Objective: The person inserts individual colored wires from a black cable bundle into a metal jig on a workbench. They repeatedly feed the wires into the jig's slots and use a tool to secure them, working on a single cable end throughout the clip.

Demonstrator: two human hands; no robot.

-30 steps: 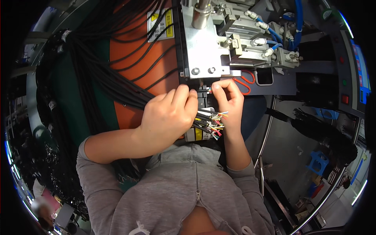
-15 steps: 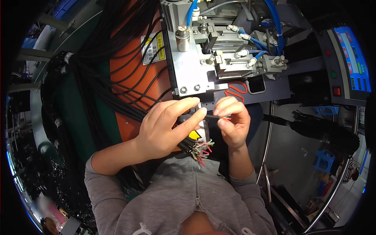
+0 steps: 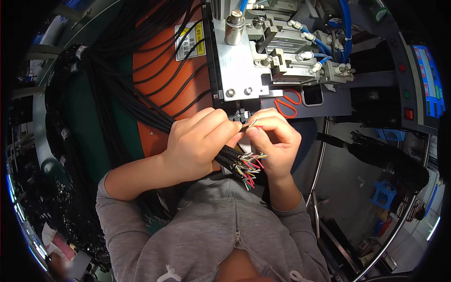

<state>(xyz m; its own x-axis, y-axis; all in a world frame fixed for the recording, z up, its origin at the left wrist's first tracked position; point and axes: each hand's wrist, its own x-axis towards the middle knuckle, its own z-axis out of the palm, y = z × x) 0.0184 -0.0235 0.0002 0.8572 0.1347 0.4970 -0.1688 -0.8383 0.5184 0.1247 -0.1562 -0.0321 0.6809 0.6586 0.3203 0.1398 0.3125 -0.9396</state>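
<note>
My left hand (image 3: 199,141) is closed around a black cable (image 3: 243,128), gripping it close to its end. Against it, the fingertips of my right hand (image 3: 278,143) pinch the thin coloured wires (image 3: 253,123) that come out of that cable. My fingers partly cover this end. Just below both hands lies a bundle of black cables (image 3: 230,155), its stripped ends (image 3: 249,170) fanning out in red, white, yellow and green wires. The front of a metal machine (image 3: 242,75) stands right beyond my fingertips.
Pneumatic cylinders (image 3: 293,66) with blue tubes (image 3: 346,28) sit on the machine. To its right are red-handled scissors (image 3: 287,105) and a dark rectangular object with a pale rim (image 3: 312,95). Long black cables (image 3: 127,101) cross the orange surface (image 3: 152,77). A control screen (image 3: 427,80) stands far right.
My two hands have come together, the right one moving left to the cable end. More of the bundle's wire ends shows beneath them. The whole view has shifted slightly, the machine appearing higher.
</note>
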